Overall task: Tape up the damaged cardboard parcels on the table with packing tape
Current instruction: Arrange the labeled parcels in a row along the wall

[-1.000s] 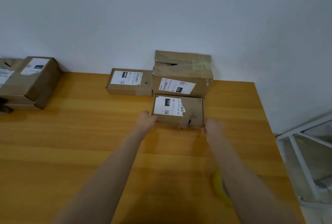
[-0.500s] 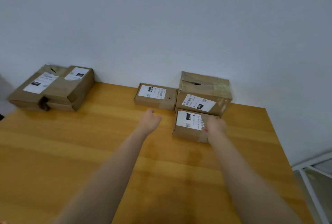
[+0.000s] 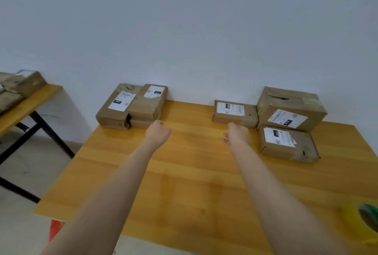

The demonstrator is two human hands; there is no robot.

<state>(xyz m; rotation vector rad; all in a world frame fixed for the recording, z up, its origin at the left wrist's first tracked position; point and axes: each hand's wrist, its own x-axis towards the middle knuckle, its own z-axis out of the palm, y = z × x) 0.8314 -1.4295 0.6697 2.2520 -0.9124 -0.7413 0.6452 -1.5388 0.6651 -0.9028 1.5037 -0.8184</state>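
Now | parcel stack (image 3: 131,107) far-left on tabletop (image 3: 194,173) | left hand (image 3: 157,132) near it, fingers loosely curled, empty | right hand (image 3: 238,134) same, just short of small parcel (image 3: 233,112) | probably light, stiff: grip opposite side walls | tape roll (image 3: 366,224) right.

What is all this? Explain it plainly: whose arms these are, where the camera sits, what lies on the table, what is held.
No machine here: a person works with bare hands, and one camera worn on the head looks forward and down, so both arms stretch away from you. The left hand and right hand reach over a wooden table, fingers loose, holding nothing. By the wall lie cardboard parcels: a stack at the left, a small flat parcel, a big box with a torn top, and another parcel in front of it. A yellow tape roll lies at the near right edge, untouched. A second table at far left bears more parcels.
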